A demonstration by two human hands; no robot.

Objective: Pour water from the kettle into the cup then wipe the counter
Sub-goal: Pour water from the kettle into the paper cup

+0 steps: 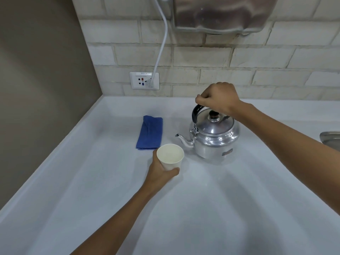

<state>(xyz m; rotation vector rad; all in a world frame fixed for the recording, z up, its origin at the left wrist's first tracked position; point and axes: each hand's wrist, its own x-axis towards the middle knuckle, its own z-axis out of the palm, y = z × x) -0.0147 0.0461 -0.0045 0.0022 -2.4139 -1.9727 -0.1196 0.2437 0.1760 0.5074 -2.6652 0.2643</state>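
A shiny metal kettle [214, 137] stands on the white counter [202, 208], its spout pointing left toward a white paper cup [170, 155]. My right hand [219, 97] is closed around the kettle's black handle from above. My left hand [160, 171] grips the cup from its near left side; the cup looks empty and stands upright just left of the spout. A folded blue cloth [150, 132] lies flat on the counter behind the cup, to the kettle's left.
A tiled wall runs along the back with a wall socket [144, 80] and a white cable [161, 45] plugged into it. A steel appliance [224, 13] hangs above. A metal rim [330, 139] shows at the right edge. A brown wall closes the left side.
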